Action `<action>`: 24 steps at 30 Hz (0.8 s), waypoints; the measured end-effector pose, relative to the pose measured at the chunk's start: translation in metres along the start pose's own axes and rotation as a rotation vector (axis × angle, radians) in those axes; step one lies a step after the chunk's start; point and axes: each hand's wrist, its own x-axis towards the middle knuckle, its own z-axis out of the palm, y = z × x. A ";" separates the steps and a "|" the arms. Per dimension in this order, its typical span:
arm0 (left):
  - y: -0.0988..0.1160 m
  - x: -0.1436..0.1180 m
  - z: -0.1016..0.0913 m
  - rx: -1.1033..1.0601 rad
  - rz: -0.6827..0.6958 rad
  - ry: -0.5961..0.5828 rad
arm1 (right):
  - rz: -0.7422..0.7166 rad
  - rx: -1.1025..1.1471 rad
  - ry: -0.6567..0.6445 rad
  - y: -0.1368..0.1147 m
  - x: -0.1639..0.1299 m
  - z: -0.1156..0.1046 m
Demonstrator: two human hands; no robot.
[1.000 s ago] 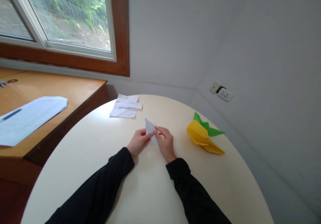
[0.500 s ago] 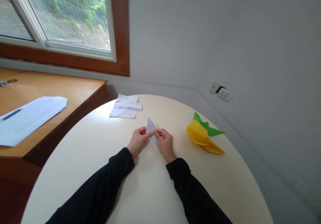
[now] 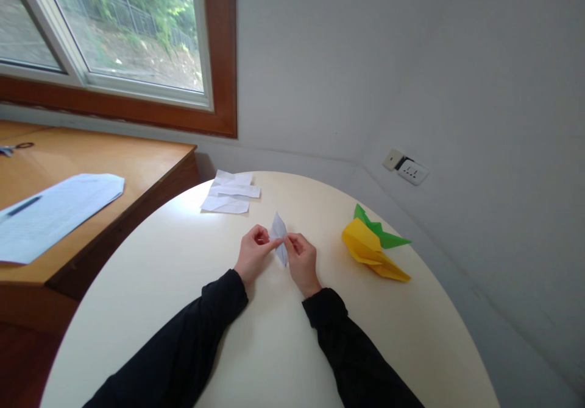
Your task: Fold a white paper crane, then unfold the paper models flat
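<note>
Head view: I am holding a small folded white paper (image 3: 279,236) between both hands, just above the round cream table (image 3: 274,347), near its middle. I am pinching the paper's left edge with my left hand (image 3: 254,254), thumb and forefinger closed on it and the other fingers curled in. I am gripping the right edge with my right hand (image 3: 301,259), fingertips narrow and pressed to the sheet. The paper is standing roughly upright, pointed at the top, its lower tip passing down between my two hands; whether that tip is touching the table I cannot tell. My wrists are resting low over the table surface, both in black sleeves (image 3: 192,341). A yellow folded paper (image 3: 368,251) is lying on the table to my right, well apart from my hands, with a green folded paper (image 3: 382,234) touching it on its far side. White paper scraps (image 3: 230,193) are lying near the table's far left edge. Beside the table a wooden desk (image 3: 137,164) is carrying a printed sheet (image 3: 50,213), and scissors (image 3: 13,148) are lying at its far left. A wall socket (image 3: 405,167) is sitting on the grey wall beyond the yellow piece.
</note>
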 end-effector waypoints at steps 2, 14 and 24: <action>-0.001 0.001 0.000 0.028 0.011 0.008 | -0.001 0.002 -0.004 -0.001 0.000 0.000; 0.003 -0.001 0.003 -0.084 -0.043 -0.045 | -0.010 0.024 -0.030 0.000 0.000 0.002; 0.001 0.000 0.002 -0.120 -0.050 -0.041 | -0.029 0.050 -0.040 0.001 0.000 0.001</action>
